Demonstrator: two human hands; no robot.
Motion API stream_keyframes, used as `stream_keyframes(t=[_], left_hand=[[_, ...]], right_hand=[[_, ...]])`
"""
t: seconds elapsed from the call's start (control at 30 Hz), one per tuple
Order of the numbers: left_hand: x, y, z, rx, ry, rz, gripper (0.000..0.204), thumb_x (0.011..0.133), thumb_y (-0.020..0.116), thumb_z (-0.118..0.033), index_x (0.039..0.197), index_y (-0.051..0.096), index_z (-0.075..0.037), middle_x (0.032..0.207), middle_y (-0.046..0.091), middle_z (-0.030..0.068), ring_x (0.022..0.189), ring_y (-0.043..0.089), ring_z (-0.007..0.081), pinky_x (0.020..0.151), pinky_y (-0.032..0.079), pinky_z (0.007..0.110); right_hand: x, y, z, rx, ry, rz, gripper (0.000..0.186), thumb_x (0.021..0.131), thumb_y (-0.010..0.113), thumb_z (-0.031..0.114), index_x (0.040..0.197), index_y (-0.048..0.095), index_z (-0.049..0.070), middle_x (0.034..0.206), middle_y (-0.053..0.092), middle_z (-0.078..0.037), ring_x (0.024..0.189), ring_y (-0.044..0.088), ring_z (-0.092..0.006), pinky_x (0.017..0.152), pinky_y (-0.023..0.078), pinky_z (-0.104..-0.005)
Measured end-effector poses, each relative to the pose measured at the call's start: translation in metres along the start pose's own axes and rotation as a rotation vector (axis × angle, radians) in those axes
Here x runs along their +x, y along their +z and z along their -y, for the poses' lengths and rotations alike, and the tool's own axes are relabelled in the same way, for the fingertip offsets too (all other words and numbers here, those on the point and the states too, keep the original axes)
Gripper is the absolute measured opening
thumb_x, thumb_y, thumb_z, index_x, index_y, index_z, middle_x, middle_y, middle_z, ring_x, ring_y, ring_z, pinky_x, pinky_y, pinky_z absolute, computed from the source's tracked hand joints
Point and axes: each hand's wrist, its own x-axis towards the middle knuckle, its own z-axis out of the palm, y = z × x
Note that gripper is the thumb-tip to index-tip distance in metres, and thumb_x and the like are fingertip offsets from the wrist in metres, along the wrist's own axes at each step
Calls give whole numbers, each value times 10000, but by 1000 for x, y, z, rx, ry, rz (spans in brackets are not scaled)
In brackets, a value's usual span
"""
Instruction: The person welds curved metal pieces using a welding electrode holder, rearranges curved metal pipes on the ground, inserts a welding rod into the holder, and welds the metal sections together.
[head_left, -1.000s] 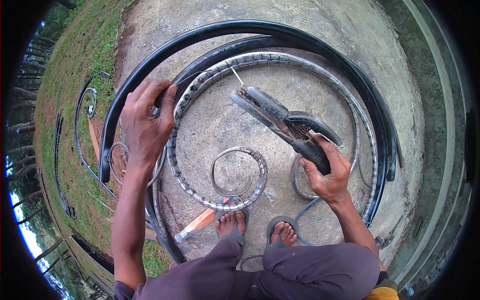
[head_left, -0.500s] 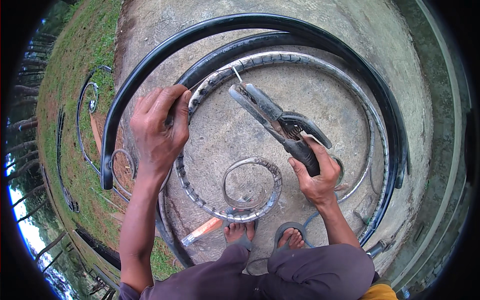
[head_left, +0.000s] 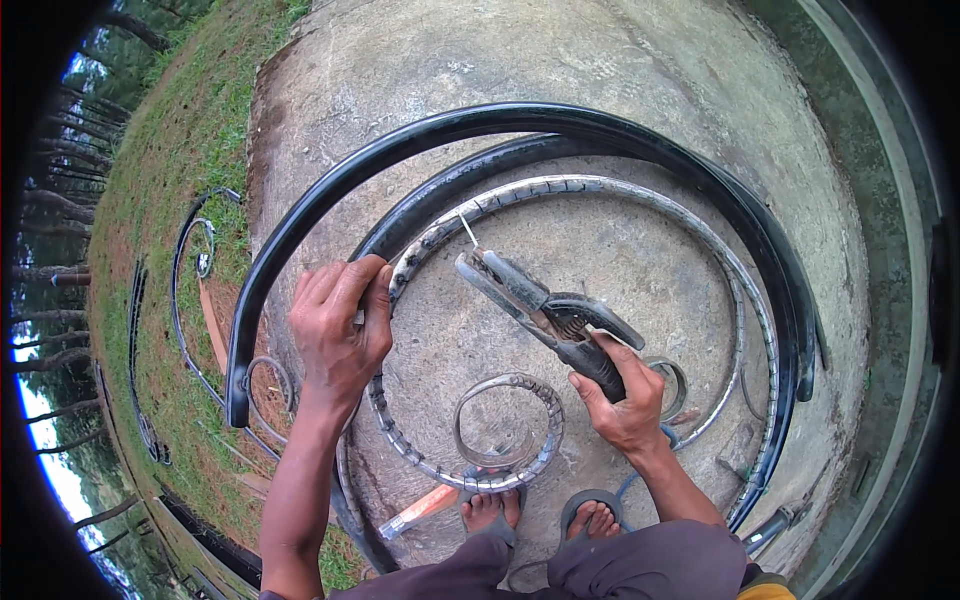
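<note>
Here the welding electrode holder (head_left: 545, 315), a dark clamp with a short thin rod sticking out of its nose, is the thing in hand. It sits over the middle of the round concrete slab (head_left: 620, 90), its nose pointing up and away toward the inner metal scroll strip (head_left: 600, 185), with the rod tip just short of that strip where it curves beside the left hand.

The right hand (head_left: 622, 400) is closed firmly around the holder's rear grip, thumb laid along the handle, and a blue cable (head_left: 640, 478) runs from beneath it back toward the person's feet. The left hand (head_left: 338, 335) lies to the left of the holder, fingers curled down over the scroll strip at its left bend, pressing on it rather than lifting it; whether the thumb wraps under cannot be told.

Below the holder, nearer the person, the strip winds into a small tight coil (head_left: 505, 430), and a small metal ring (head_left: 668, 385) lies just right of the holder's grip. Outside the scroll strip, two black curved bands (head_left: 480, 125) arc around the holder on the far side, ending at the slab's left and right edges.

Two sandalled feet (head_left: 540, 515) stand at the near edge of the slab, under the holder. An orange-handled tool (head_left: 420, 510) lies just left of the feet. Left of the slab is grass (head_left: 170, 180), where more curved metal pieces (head_left: 195, 270) lie well apart from the holder.
</note>
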Motion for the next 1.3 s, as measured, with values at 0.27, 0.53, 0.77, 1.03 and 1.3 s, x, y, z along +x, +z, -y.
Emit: stream_keyframes(t=[0.27, 0.53, 0.77, 1.03, 1.3], left_hand=[[1, -1, 4, 15, 40, -10, 79, 862, 743, -57, 929, 702, -57, 776, 665, 80, 694, 609, 246, 687, 426, 359], [2, -4, 0, 30, 5, 23, 81, 867, 741, -61, 937, 699, -54, 772, 658, 83, 683, 594, 252, 683, 421, 364], [3, -3, -1, 23, 20, 12, 84, 863, 743, -62, 934, 699, -53, 770, 655, 84, 679, 591, 248, 687, 422, 366], [0, -1, 6, 32, 29, 28, 109, 856, 730, -41, 960, 698, -41, 861, 704, 85, 742, 642, 240, 722, 436, 361], [2, -2, -2, -11, -10, 22, 90, 864, 729, -49, 951, 707, -44, 842, 704, 89, 726, 636, 241, 715, 432, 354]], right_hand=[[1, 3, 0, 13, 0, 8, 514, 807, 821, 114, 1263, 635, -32, 1031, 730, -223, 881, 760, -319, 725, 608, -362], [2, 2, -2, 57, 15, 12, 519, 816, 813, 109, 1277, 625, -39, 1050, 726, -234, 910, 758, -330, 743, 611, -369], [1, 3, -1, 45, 28, 28, 519, 816, 815, 117, 1274, 628, -37, 1048, 725, -237, 908, 756, -339, 742, 609, -377], [3, 4, -3, 18, -31, 5, 529, 818, 812, 123, 1283, 623, -42, 1052, 724, -238, 919, 752, -340, 763, 604, -386], [2, 3, -2, 37, 18, 18, 511, 828, 803, 135, 1277, 630, -38, 1020, 729, -231, 893, 755, -342, 750, 607, -382]])
